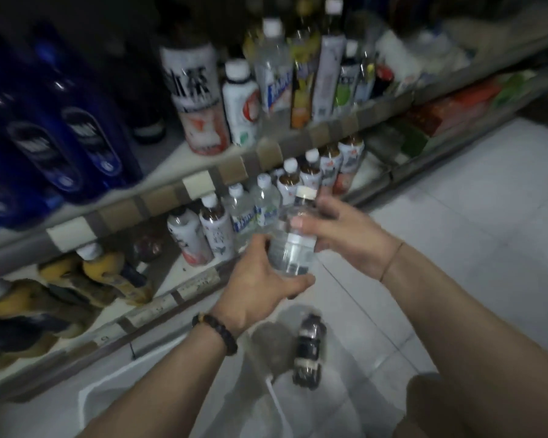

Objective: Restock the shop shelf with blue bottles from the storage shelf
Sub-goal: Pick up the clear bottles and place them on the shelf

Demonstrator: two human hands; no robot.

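I have both hands on one clear bottle (293, 245), held upright in front of the lower shelf (146, 311). My left hand (260, 286) grips its lower half, with the thumb curled across the base. My right hand (345, 232) grasps the upper half just under the white cap, fingers wrapped round the far side and the thumb on the near face. A bead bracelet (217, 331) sits on my left wrist.

The blue bottles (76, 131) stand in a cluster at the far left of the upper shelf (200, 184), well apart from both hands. Further along the same shelf I see white and clear bottles, too blurred to read. On the lower shelf there is a row of small white-capped bottles just behind the clear one, with yellow bottles (102, 273) to the left.

Below my hands a dark bottle (309, 352) lies in a see-through bag (260, 406) on the tiled floor (456, 216).
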